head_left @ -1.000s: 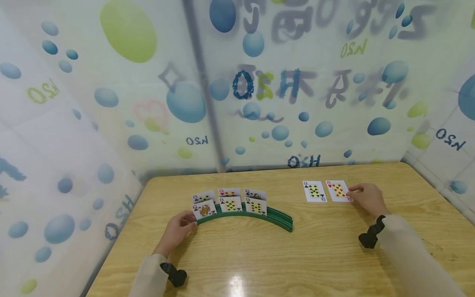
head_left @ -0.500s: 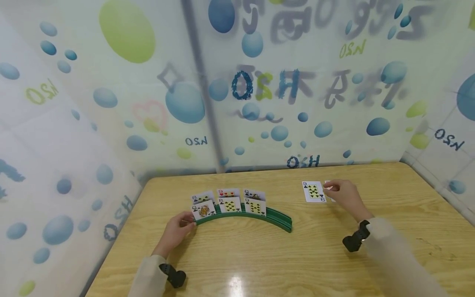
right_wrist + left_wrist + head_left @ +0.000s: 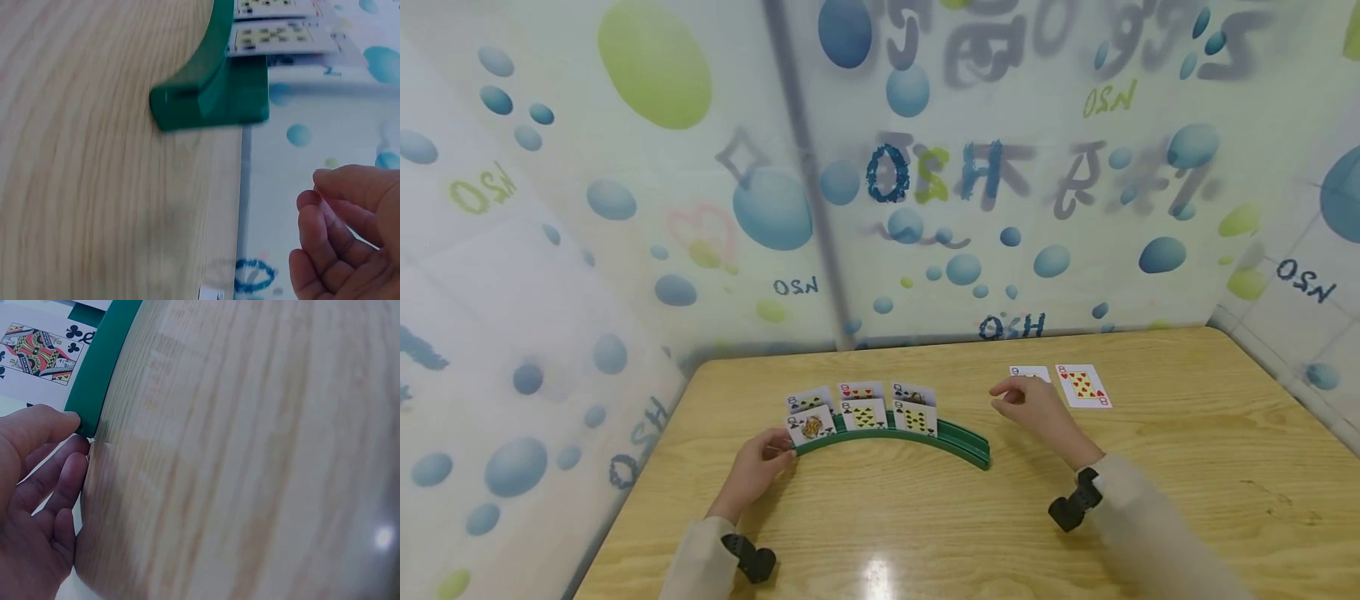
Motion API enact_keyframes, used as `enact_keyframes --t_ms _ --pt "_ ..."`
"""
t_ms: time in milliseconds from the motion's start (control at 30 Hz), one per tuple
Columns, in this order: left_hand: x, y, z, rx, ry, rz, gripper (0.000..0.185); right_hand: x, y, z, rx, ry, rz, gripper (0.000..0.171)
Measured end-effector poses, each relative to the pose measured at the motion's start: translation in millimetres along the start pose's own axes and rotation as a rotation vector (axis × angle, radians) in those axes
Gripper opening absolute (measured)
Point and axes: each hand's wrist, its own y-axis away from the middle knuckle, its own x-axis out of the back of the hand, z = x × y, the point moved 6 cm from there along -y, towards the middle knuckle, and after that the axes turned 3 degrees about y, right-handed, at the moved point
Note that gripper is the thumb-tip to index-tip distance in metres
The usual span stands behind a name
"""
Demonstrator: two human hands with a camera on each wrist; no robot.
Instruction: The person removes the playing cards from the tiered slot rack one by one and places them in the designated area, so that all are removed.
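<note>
A curved green card holder (image 3: 958, 442) stands mid-table with several playing cards (image 3: 865, 412) upright in two rows. My left hand (image 3: 778, 452) holds its left end, thumb and forefinger (image 3: 75, 465) against the green edge (image 3: 103, 362), beside a queen of clubs (image 3: 40, 353). My right hand (image 3: 1011, 396) hovers with loosely curled fingers (image 3: 325, 200) and holds nothing. It is to the right of the holder's right end (image 3: 212, 94) and partly covers a black-suit card (image 3: 1030, 372) lying flat. A red-suit card (image 3: 1083, 386) lies flat just right of it.
The wooden table (image 3: 925, 533) meets translucent walls printed with blue and green bubbles (image 3: 775, 208) at the back and on both sides. Black camera mounts sit on both wrists (image 3: 1067, 508).
My right hand has moved left, from the red card to over the black card, and the red card shows fully again. My left hand has stayed on the holder.
</note>
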Motion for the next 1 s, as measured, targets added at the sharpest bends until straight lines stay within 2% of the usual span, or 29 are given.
enact_keyframes --t_ms 367,700,1000 --pt "-0.9 -0.4 -0.8 0.009 0.0 0.005 0.026 -32 3 -34 0.089 -0.066 -0.08 0.013" --pt "-0.3 -0.4 -0.8 0.016 -0.003 -0.001 0.026 -49 1 -47 0.102 -0.084 -0.086 0.009" --pt "-0.1 -0.1 0.1 -0.004 0.003 0.006 0.025 -60 -4 -48 0.1 -0.052 -0.147 0.011"
